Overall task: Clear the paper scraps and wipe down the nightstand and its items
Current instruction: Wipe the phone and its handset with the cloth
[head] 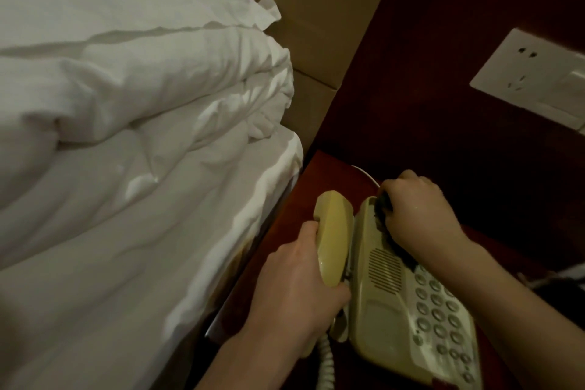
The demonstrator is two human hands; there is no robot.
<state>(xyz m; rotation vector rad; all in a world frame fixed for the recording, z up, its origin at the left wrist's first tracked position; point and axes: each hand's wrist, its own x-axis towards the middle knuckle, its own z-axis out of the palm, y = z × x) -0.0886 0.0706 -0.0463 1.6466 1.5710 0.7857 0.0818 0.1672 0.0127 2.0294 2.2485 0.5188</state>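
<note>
Your left hand (297,288) gripped cream handset (332,237), fingers curled round it, lifted just off cradle at phone base's (408,304) left side. Your right hand (418,215) pressed dark cloth (384,203) — likely rag, too shadowed to confirm — onto base's far end, fingers curled over it. Base sat on dark red bench (316,177), near edge beside bed (126,136). Coiled cord (326,361) hung at bench's near edge. White wall socket (531,79) sat beyond bench's far right corner.

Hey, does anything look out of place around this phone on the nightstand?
Yes. The handset is off its cradle, lifted aside in the left hand, while the right hand presses a dark cloth onto the phone. A paper scrap sits on the bed.
</note>
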